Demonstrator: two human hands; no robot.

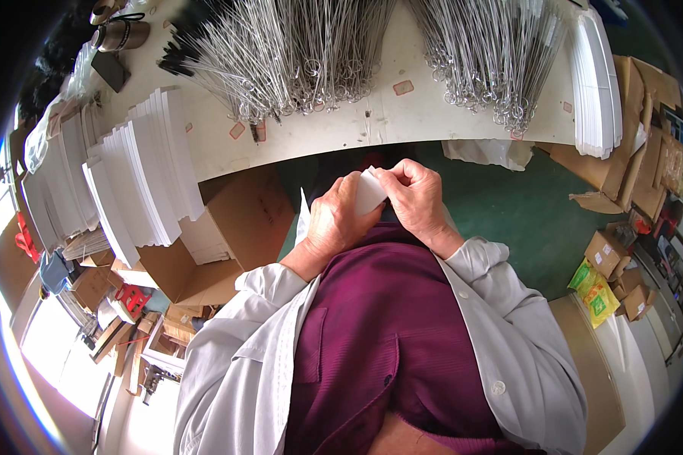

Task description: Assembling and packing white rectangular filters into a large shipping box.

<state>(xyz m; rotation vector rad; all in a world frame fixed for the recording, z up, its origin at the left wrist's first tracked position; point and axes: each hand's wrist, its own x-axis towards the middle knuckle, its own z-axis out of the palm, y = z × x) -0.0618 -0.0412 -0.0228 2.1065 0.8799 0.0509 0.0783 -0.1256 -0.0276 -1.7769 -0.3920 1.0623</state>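
Tracking across from the left, I find a metal cup (123,36) on the table (311,138), then rows of white card (148,167) stacked at the table's left end and an open cardboard box (254,212) below its edge. A thick bundle of metal wires (300,61) with ringed ends lies along the far side. Nearer the body and well apart from those wires, the left hand (334,216) is clamped on a small white piece (369,193), wrapping its left and lower sides; how the fingers sit behind it I cannot tell. The piece is between the two hands, in front of the belly, its upper part standing out of the left grip and its lower part covered. What I can see is longer than wide, its long axis running away from the body, the showing end pointing toward the table; with the lower end hidden, I cannot judge its full length. The right hand (416,199) has thumb and fingertips brought together on the piece's upper right edge. Farther right I have a second bundle of wires (501,61), a white stack (596,87) and some brown cardboard (618,163).
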